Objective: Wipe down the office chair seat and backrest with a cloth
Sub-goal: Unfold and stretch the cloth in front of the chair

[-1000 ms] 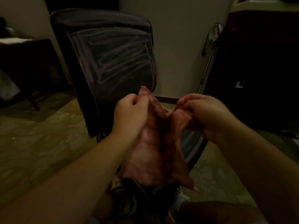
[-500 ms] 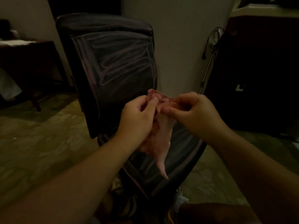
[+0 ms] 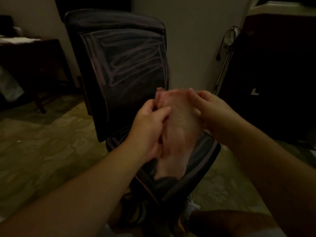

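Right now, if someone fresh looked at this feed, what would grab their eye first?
The pinkish cloth, held up mid-frame between the left hand and the right hand, both gripping it above the seat. Behind it stands the dark backrest of the office chair, streaked with pale marks. To the right, a metal stand leans against the wall.

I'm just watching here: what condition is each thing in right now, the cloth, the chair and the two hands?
cloth: pinkish, crumpled, held up between both hands above the seat, not touching the chair as far as I can tell.
left hand: fingers curled, gripping the cloth's left edge.
right hand: fingers pinching the cloth's upper right edge.
backrest: upright, dark, streaked with light marks.
seat: dark, nothing resting on it, partly hidden behind the cloth.
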